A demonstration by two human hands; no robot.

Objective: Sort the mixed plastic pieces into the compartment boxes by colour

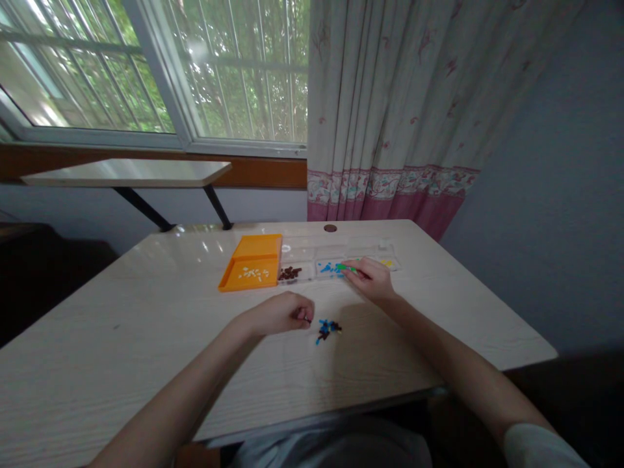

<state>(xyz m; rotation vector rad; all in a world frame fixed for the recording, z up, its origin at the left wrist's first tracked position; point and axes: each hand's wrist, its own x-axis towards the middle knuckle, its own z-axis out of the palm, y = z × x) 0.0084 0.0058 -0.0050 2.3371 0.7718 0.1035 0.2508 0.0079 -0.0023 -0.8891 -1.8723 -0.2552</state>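
My right hand (371,278) reaches over a clear compartment tray (306,281), fingers pinched on a small green piece (343,266). Small blue pieces (326,267) lie in the compartment just left of its fingertips. Partly behind this hand are yellow pieces (387,262). My left hand (285,312) rests near the table, its fingers curled closed; a tiny dark bit shows at the fingertips, too small to name. Right beside it is a little pile of mixed blue, dark brown and pale pieces (327,329) on the tabletop.
Brown pieces (290,273) fill the tray's left compartment. An open orange lid (258,246) holds scattered white pieces (253,273). On the pale wooden table (146,338) a round dark disc (330,228) sits at the back edge. A raised shelf (131,172) stands back left.
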